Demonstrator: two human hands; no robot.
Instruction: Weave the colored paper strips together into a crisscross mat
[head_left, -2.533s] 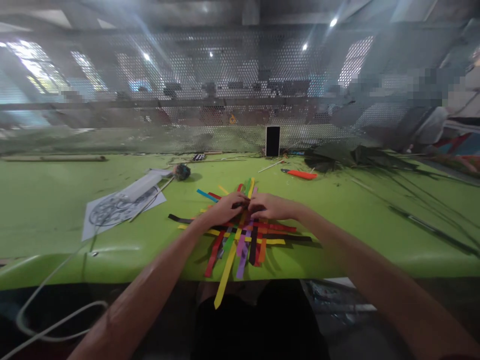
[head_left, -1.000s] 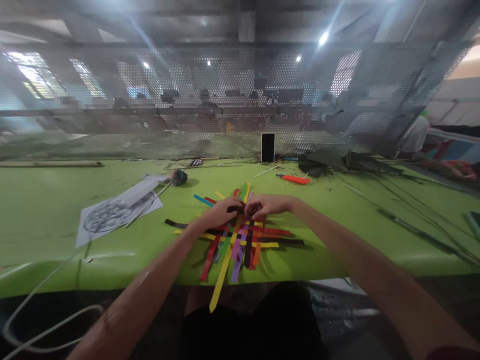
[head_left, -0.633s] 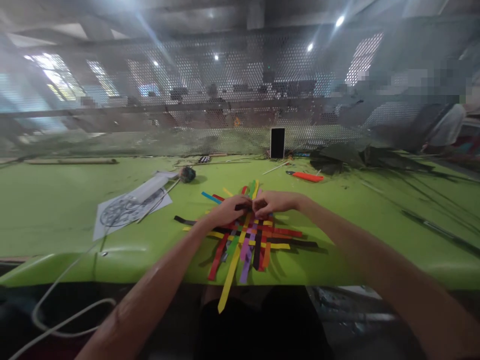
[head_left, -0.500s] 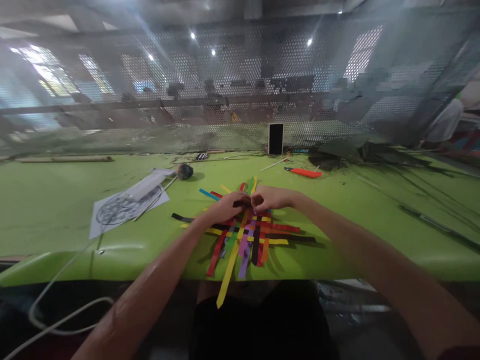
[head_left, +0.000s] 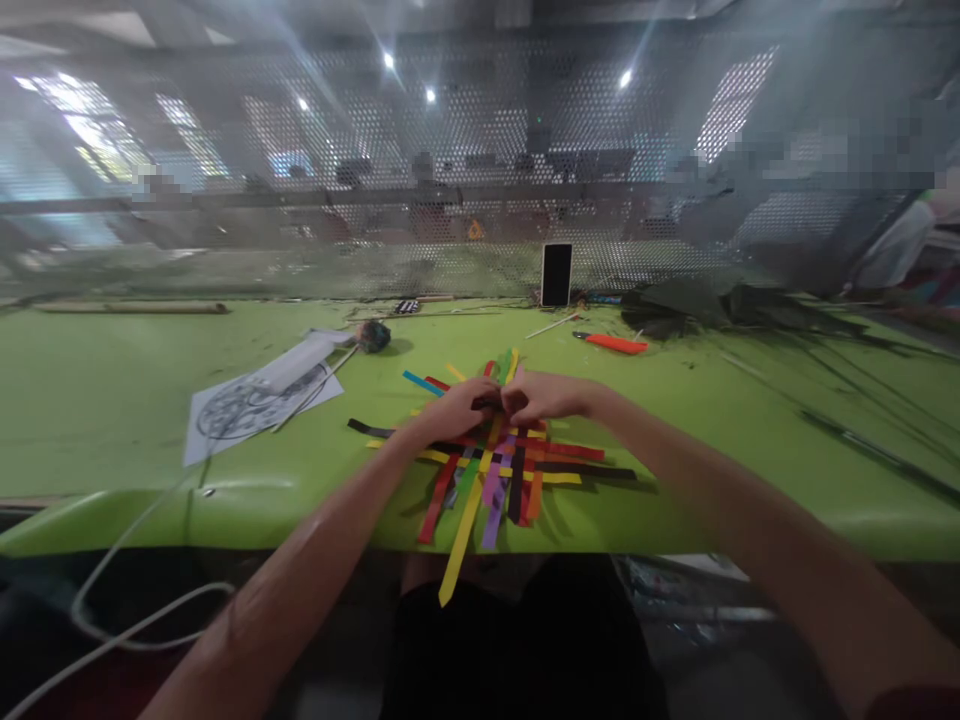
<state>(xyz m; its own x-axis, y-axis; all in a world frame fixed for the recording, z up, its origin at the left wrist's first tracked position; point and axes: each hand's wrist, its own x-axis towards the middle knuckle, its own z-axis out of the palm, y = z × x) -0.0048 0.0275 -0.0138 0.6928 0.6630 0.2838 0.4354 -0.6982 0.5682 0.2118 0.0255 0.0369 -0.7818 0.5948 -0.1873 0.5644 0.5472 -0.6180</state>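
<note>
Both your hands sit on the woven mat of coloured paper strips (head_left: 491, 455), which lies near the front edge of the green table (head_left: 112, 400), about mid-width, w/ a long yellow strip (head_left: 459, 545) hanging off that edge toward you. Left hand (head_left: 450, 408) is curled over the far part of the weave, fingers bent down onto a dark strip; right hand (head_left: 544, 395) is curled the same way just beside it, fingertips nearly touching the left's. Looks like both pinch the same strip end, but the blur hides whether it's a true pinch or just pressing, so can't tell for sure. To do this bit well, I'd say: keep the left pressing the crossings flat while the right feeds the strip over/under, pull it snug against the prev. row, don't crease it, and check the loose ends at the far side (green, yellow, blue, red) stay fanned, not tucked under. Also on the table: a printed sheet (head_left: 259, 400) w/ a round line drawing toward the left, a thin stick across it, a small dark ball (head_left: 373, 335) behind it, an orange-handled cutter (head_left: 611, 343) toward the back right, a phone (head_left: 556, 273) propped upright at the back edge against the perforated screen (head_left: 300, 180), a white cable (head_left: 127, 620) below the front-left. No brand, label or readable writing anywhere; the sheet's print is too small to make out.
</note>
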